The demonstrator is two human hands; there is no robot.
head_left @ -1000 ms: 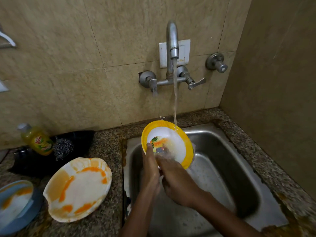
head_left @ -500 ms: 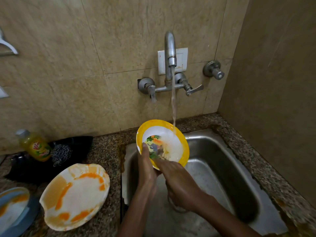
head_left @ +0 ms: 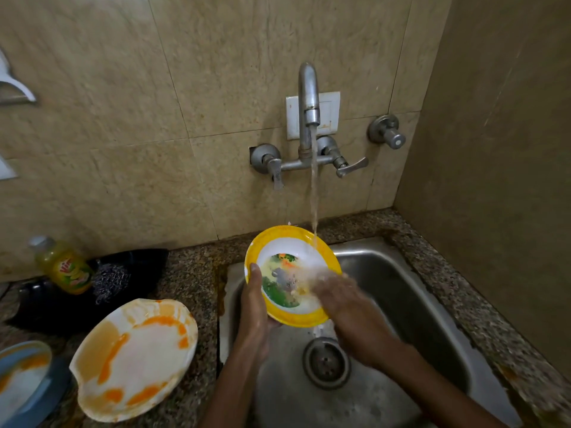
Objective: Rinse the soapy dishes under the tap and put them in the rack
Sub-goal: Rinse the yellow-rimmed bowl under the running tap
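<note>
Two hands hold one small yellow-rimmed plastic bowl (head_left: 292, 276) under the running water from the metal wall tap (head_left: 309, 100), over the steel sink (head_left: 411, 291).
Left hand (head_left: 255, 299) grips the bowl's left rim, thumb inside; right hand (head_left: 343, 299) is blurred, so I cannot tell how open it is; the bowl looks light, stiff and slippery when wet, so I think the rim is the best place to hold.

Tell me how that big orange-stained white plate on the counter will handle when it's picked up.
The white plate probably stays stiff, as it holds its shape lying flat. Its orange film looks wet, so it may be slippery. A notch shows in its left rim, so it may be brittle there; grip elsewhere.
</note>
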